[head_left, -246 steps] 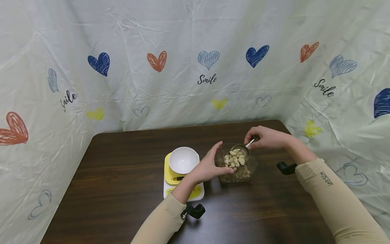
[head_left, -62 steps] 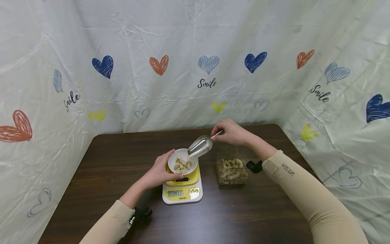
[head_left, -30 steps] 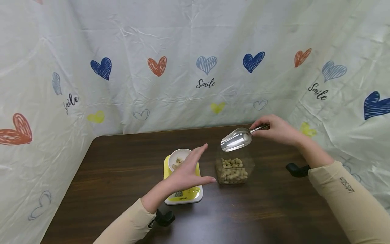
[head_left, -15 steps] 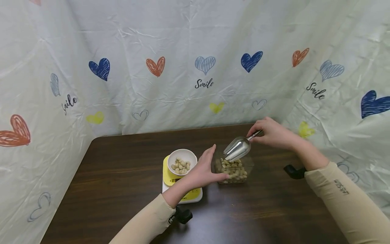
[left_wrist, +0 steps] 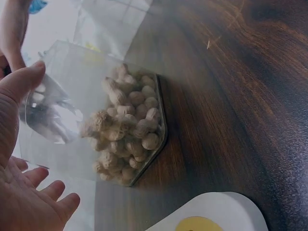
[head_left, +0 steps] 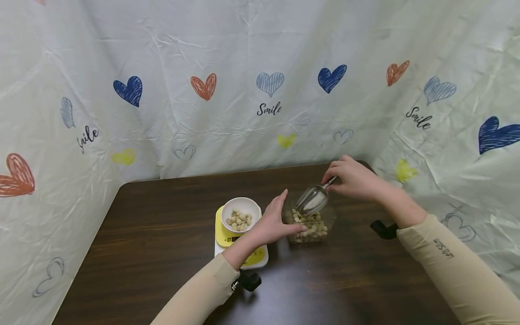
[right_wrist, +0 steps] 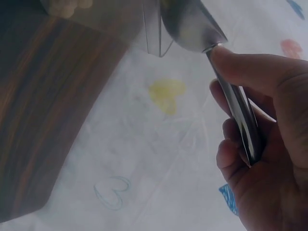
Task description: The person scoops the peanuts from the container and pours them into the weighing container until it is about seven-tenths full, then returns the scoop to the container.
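Observation:
My right hand (head_left: 352,177) grips the handle of a metal scoop (right_wrist: 239,110), fingers curled round it in the right wrist view. The scoop's bowl tilts down into a clear container (head_left: 333,220), its lip at the unshelled peanuts (left_wrist: 137,127). My left hand (head_left: 273,223) spans the container's left side, thumb by the front wall and fingers spread towards the back; firm contact cannot be told. Left of it, a white bowl (head_left: 255,208) with several peanuts (head_left: 239,220) stands on a yellow and white kitchen scale (head_left: 221,237). My left forearm hides the scale's display.
Everything stands on a dark wooden table (head_left: 162,225). A white curtain (head_left: 227,149) printed with hearts hangs behind the table and at both sides. Black wrist cameras sit on both of my wrists, the left one (head_left: 249,280) near the scale's front edge.
Peanuts went from the scoop into the bowl earlier. Since then my right hand has brought the scoop back and lowered it into the container, while my left hand has moved from bowl to container.

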Demonstrator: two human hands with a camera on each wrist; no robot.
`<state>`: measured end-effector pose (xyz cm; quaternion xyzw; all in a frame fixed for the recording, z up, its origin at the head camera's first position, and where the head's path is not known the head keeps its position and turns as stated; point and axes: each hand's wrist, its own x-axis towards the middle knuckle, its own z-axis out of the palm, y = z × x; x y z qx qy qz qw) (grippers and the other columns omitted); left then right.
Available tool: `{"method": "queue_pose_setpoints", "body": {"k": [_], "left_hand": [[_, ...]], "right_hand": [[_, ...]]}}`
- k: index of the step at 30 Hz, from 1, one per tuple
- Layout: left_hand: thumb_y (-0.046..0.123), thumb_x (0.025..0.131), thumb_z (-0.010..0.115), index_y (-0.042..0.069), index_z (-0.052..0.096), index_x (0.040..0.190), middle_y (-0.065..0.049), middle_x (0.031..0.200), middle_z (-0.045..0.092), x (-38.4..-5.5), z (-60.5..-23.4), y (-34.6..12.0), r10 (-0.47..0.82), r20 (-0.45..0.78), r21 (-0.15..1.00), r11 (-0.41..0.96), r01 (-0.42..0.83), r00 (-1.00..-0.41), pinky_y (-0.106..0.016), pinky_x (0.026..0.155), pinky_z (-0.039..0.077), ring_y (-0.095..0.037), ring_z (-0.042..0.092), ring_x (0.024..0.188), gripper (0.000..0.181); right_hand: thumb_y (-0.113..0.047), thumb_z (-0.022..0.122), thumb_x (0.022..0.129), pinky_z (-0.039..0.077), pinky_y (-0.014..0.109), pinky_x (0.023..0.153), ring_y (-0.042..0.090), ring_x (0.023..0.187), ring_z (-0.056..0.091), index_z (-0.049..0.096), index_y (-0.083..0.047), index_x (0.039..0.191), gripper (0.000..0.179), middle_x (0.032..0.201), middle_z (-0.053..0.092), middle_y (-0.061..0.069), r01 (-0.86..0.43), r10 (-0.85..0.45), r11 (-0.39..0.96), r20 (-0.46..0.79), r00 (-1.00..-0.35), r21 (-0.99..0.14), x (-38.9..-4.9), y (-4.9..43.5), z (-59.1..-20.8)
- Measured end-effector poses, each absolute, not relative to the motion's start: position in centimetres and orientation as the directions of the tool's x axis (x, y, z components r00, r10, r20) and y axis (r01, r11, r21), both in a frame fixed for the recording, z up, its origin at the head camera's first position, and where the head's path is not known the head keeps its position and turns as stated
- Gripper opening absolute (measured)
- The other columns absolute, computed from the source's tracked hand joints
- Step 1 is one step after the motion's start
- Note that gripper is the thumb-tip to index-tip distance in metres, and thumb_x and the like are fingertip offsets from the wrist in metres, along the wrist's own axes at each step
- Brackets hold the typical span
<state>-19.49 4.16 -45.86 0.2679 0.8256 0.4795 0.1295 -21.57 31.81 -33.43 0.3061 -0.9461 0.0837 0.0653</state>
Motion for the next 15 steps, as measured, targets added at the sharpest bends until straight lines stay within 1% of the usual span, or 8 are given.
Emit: {"method": "queue_pose_setpoints", "body": {"k": [7, 15], "left_hand": [[0.063, 0.081, 0.079, 0.037, 0.003, 0.165, 0.000, 0.169, 0.016, -19.8, -46.0, 4.2, 0.556, 0.033, 0.860, 0.407, 0.307, -0.830, -0.054, 0.117, 0.027, -0.025, 0.015, 0.154, 0.116], [0.066, 0.081, 0.077, 0.039, 0.005, 0.164, 0.003, 0.168, 0.018, -19.9, -46.2, 4.4, 0.567, 0.033, 0.864, 0.399, 0.309, -0.823, -0.053, 0.116, 0.030, -0.022, 0.017, 0.154, 0.113]], "right_hand": [[-0.009, 0.085, 0.083, 0.044, 0.041, 0.080, 0.023, 0.091, 0.050, 0.078, -0.016, 0.096, 0.016, 0.098, 0.068, -0.001, -0.607, -0.590, 0.793, 0.179, -0.788, -0.057, -21.3, 31.1, -33.8], [-0.002, 0.084, 0.080, 0.046, 0.041, 0.080, 0.026, 0.090, 0.052, 0.078, -0.013, 0.091, 0.016, 0.092, 0.066, 0.001, -0.625, -0.623, 0.779, 0.178, -0.761, 0.053, -21.0, 30.2, -34.8]]}}
